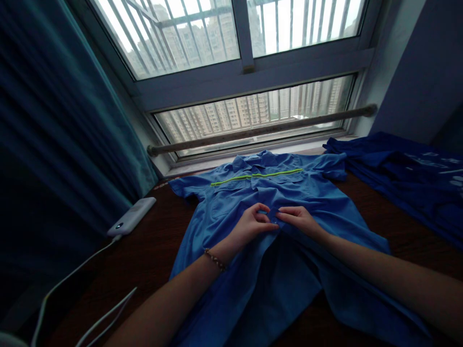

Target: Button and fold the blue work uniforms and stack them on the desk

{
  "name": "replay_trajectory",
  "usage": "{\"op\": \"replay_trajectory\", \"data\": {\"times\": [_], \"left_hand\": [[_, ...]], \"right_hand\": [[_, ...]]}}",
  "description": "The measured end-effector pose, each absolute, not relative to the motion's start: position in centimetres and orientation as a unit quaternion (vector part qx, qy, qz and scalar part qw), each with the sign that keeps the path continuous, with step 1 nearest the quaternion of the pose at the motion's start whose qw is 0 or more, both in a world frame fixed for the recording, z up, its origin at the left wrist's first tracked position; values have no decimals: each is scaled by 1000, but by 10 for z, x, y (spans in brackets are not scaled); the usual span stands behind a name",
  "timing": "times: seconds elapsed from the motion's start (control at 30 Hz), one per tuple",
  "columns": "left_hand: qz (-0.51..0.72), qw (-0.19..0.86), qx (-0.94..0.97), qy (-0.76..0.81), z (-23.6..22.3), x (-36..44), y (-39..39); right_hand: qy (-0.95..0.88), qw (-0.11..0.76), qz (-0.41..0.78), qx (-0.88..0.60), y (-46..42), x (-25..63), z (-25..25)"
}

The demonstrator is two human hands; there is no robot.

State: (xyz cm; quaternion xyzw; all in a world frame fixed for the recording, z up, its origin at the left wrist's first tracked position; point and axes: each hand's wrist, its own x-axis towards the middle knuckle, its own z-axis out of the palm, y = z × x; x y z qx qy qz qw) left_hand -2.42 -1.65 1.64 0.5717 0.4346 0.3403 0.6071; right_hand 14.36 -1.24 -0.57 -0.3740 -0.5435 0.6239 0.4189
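Note:
A blue short-sleeved shirt (231, 207) with a yellow-green stripe across the chest lies spread on the dark table, its collar toward the window. My left hand (256, 220) pinches the front edge of the shirt around mid-length, thumb and fingers closed on the cloth. Close beside it, my right hand (298, 219) grips the same front edge with thumb and fingertips. Between the fingertips a small button seems to show, though it is too small to be sure. Below the hands the two front panels fall apart. A braided bracelet circles my left wrist.
On the left of the dark wooden table (159, 250) lies a white power bank (133, 217) with a white cable (75, 267). A darker blue garment (401, 178) rests at the right. A teal curtain (72, 120) hangs left; a rail (260, 131) crosses the window behind.

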Motion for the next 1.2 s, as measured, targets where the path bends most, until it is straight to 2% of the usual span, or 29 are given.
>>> {"op": "replay_trajectory", "data": {"times": [0.1, 0.33, 0.53, 0.67, 0.83, 1.0, 1.2], "left_hand": [[340, 622, 553, 437, 19, -24, -18], [349, 582, 596, 430, 21, -23, -21], [378, 476, 664, 434, 13, -24, -24], [381, 442, 675, 452, 10, -23, -25], [380, 364, 707, 473, 15, -20, -29], [376, 310, 720, 494, 16, -20, -33], [380, 280, 725, 501, 14, -19, -37]], "right_hand": [[-564, 423, 612, -358, -15, 144, -3], [-677, 460, 466, -335, -23, 144, 7], [-765, 462, 276, -353, -28, 144, 2], [-824, 447, 129, -324, -31, 146, -3], [-830, 458, 0, -319, -35, 146, -3], [-824, 469, -75, -308, -41, 146, 2], [-828, 476, -112, -274, -45, 147, 9]]}}
